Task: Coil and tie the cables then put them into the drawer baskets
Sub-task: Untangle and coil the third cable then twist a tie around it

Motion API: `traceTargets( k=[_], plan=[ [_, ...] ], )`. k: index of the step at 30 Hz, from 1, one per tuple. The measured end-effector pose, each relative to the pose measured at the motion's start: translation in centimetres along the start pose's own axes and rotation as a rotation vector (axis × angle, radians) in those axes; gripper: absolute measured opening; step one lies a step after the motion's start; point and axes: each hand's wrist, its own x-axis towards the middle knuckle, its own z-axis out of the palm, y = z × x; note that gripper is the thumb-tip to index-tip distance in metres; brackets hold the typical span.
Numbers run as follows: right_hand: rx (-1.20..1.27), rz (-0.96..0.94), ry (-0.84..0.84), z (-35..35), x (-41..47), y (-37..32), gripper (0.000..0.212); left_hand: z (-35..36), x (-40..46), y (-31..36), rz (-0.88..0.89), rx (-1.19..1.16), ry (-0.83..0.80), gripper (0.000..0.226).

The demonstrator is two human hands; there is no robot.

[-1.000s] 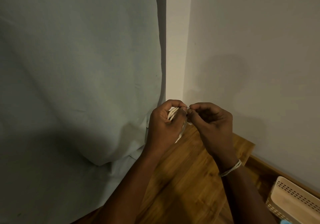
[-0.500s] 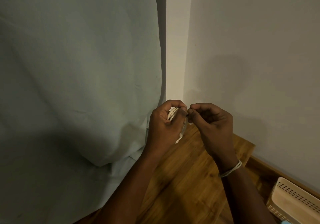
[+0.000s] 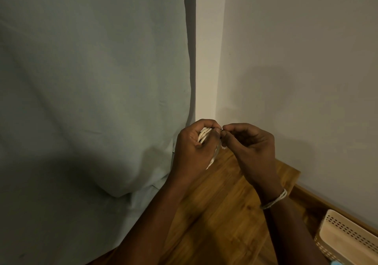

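Observation:
My left hand (image 3: 194, 152) is closed around a coiled white cable (image 3: 203, 137), its loops showing between the fingers and a short length hanging below the palm. My right hand (image 3: 248, 144) meets it from the right, its thumb and forefinger pinching a thin tie or the cable's end at the top of the coil; which one I cannot tell. Both hands hover above a wooden surface (image 3: 221, 213). A cream perforated drawer basket (image 3: 347, 238) sits at the lower right corner.
A pale grey-green curtain (image 3: 92, 101) hangs on the left and drapes onto the wood. A white wall (image 3: 296, 70) rises behind and to the right. A pale cord bracelet (image 3: 275, 200) circles my right wrist.
Almost nothing has moved. My right fingers have shifted slightly at the top of the coil while my left hand keeps its hold.

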Motion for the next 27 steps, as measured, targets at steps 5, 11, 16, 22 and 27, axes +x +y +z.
traceTargets(
  k=[5,11,16,22,27],
  plan=[
    [-0.031,-0.016,-0.061,-0.24,0.16,-0.25,0.017,-0.25,0.02,-0.09,-0.002,0.044,-0.021,0.010],
    [-0.054,-0.036,-0.052,-0.32,0.19,-0.32,0.017,-0.06,0.05,-0.07,-0.017,0.009,-0.003,0.013],
    [-0.043,-0.034,-0.027,-0.17,0.20,-0.37,0.018,0.14,0.14,-0.28,-0.030,-0.006,0.021,0.008],
    [-0.058,-0.028,-0.029,-0.15,0.28,0.05,0.017,0.23,0.02,-0.42,-0.041,-0.015,0.030,0.012],
    [-0.058,-0.018,-0.035,-0.08,0.41,0.14,0.016,0.09,0.06,-0.41,-0.035,-0.011,0.019,0.007]
  ],
)
